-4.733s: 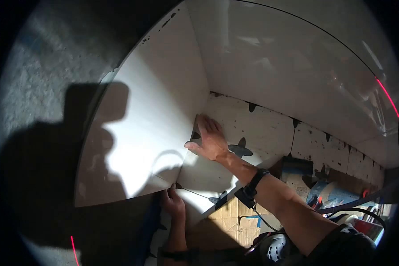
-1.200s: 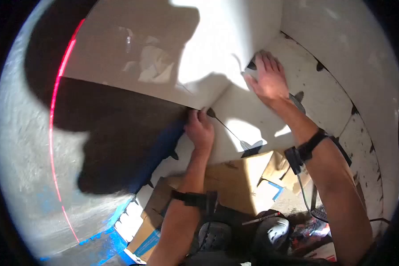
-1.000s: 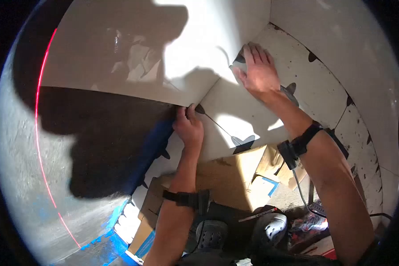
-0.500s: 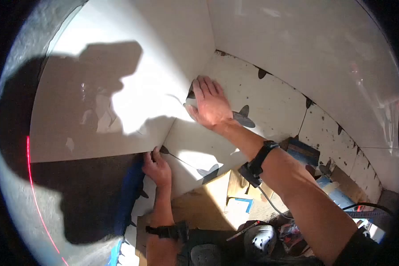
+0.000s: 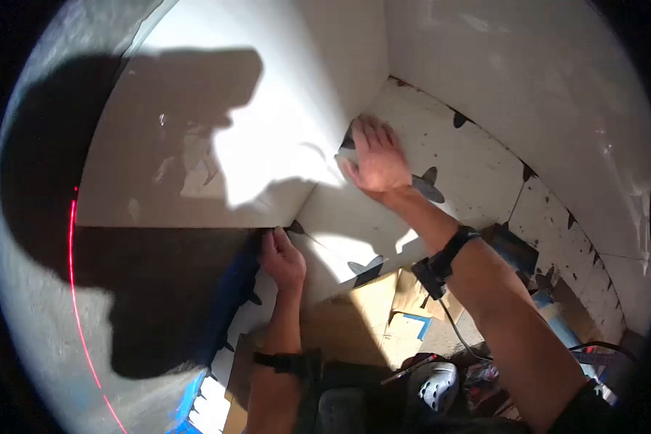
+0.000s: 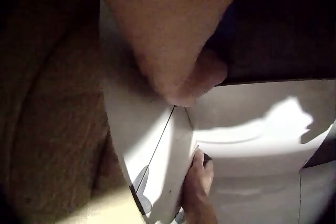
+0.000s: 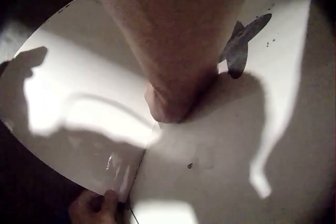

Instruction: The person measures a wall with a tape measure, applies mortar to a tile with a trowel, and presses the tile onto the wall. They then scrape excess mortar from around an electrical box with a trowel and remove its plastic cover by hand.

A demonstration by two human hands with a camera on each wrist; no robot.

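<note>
A large glossy white tile (image 5: 202, 177) meets a second white surface, made up of tiles with dark leaf-shaped patches (image 5: 428, 186), along a corner line. At the tile's lower corner, my left hand (image 5: 283, 262) grips the edge. Seen from the right wrist, that left hand (image 7: 94, 211) has its thumb up at the tile's edge and its other fingers bent. My right hand (image 5: 382, 160) lies spread on the patched tile (image 5: 354, 213), its thumb beside the corner line. The left wrist view shows the same right hand (image 6: 198, 182) near the corner line; a forearm covers much of each wrist view.
Another glossy white surface (image 5: 513, 65) rises at the right. Grey concrete with a red laser line (image 5: 72, 275) lies at left, edged by blue material (image 5: 233, 296). Below are cardboard (image 5: 340, 322), a clog (image 5: 437, 383) and a pencil-like stick (image 5: 410, 367). A cable hangs from the right wrist.
The head view has swung about, shifting the whole scene and the laser line within the frame. Both hands keep about the same places on the tiles.
</note>
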